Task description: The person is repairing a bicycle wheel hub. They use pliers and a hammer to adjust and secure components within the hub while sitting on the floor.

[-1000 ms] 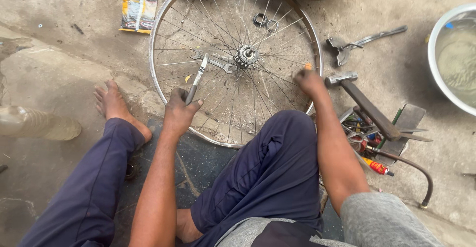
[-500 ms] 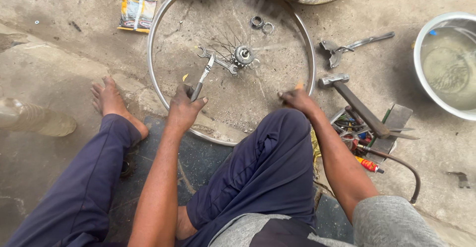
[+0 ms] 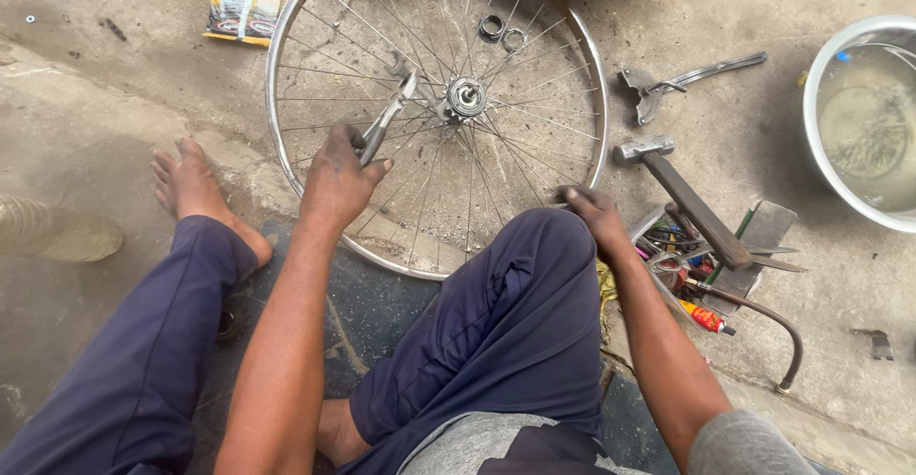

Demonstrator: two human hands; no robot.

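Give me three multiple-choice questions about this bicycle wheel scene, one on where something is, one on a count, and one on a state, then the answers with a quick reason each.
1. Where do the jaws of the pliers in the left hand point?
A. Toward the hub of the bicycle wheel
B. Into the metal basin
C. Toward the hammer

2. How many small metal rings lie inside the wheel just above the hub?
A. None
B. Two
C. Five

3. How does the wheel lie?
A. Upright in a stand
B. Hung on a wall
C. Flat on the concrete ground

Answers:
1 A: the pliers run from the left hand across the spokes to the hub.
2 B: two rings lie side by side between the spokes.
3 C: the whole rim lies on the ground, with the right hand at its near edge.
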